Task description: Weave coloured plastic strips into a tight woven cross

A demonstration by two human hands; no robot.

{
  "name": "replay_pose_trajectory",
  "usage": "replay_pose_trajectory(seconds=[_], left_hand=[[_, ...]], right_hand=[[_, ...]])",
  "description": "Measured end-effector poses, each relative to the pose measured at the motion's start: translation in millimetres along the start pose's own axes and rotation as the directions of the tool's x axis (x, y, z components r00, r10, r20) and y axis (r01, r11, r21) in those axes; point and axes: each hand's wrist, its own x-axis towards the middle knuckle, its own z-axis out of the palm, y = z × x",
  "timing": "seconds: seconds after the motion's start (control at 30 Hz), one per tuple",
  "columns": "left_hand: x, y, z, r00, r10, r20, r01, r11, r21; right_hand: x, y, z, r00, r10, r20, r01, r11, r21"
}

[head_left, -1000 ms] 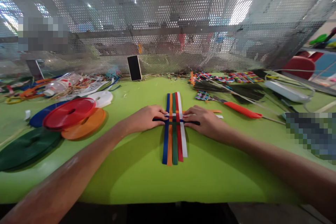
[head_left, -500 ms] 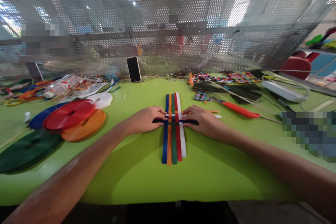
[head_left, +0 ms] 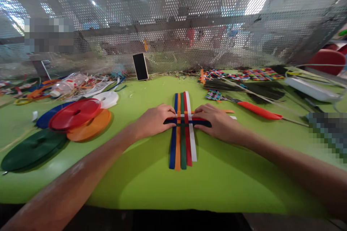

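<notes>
Lengthwise flat strips in blue [head_left: 172,151], orange [head_left: 178,151], green [head_left: 183,151], red [head_left: 188,151] and white [head_left: 193,146] lie side by side in front of me. Crosswise strips pass over and under them at the middle, forming a small checked weave. At the left edge of the weave, my left hand [head_left: 155,121] has thumb and fingers closed on the crosswise strips. My right hand [head_left: 214,121] grips them the same way at the right edge. Beyond it stick out an orange strip end [head_left: 229,111] and a white strip end [head_left: 233,117]. Both palms hide part of these strips.
Strip coils in red [head_left: 89,113], orange [head_left: 100,126], white [head_left: 110,99], blue [head_left: 43,121] and green [head_left: 29,155] lie left. An orange-handled knife [head_left: 260,111] and woven pieces [head_left: 260,74] lie right. A phone-like dark panel [head_left: 140,66] stands before the perforated screen [head_left: 168,36].
The whole view has shifted slightly, so the table things appear a little displaced. Both hands keep their hold at either side of the weave, with barely any finger movement.
</notes>
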Motion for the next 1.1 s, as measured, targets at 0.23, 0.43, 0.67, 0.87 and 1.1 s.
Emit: replay_pose_trajectory(seconds=[0.23, 0.43, 0.67, 0.87, 1.1], left_hand=[[-0.1, -5.3, -1.4, 1.0, 0.022, 0.01, -0.021, 0.999, -0.043], [-0.5, -7.5, -1.4, 1.0, 0.03, -0.006, -0.03, 0.998, -0.06], [-0.3, -8.5, -0.7, 0.999, 0.035, -0.033, -0.038, 0.996, -0.076], [0.3, -8.5, 0.3, 0.998, 0.038, -0.047, -0.043, 0.994, -0.105], [0.3, -10.2, 2.1, 0.997, 0.038, -0.063, -0.046, 0.989, -0.137]], right_hand=[[-1.4, 2.0, 1.0, 1.0, 0.011, 0.004, -0.011, 0.999, 0.043], [0.1, 1.0, 1.2, 1.0, 0.006, -0.006, -0.006, 0.999, 0.044], [-0.4, -2.3, 2.7, 0.998, 0.042, -0.042, -0.041, 0.999, 0.019], [-0.2, 1.4, 5.0, 0.999, 0.003, -0.045, -0.001, 0.999, 0.044], [-0.7, 5.7, 7.2, 0.999, -0.01, -0.034, 0.012, 0.998, 0.063]])
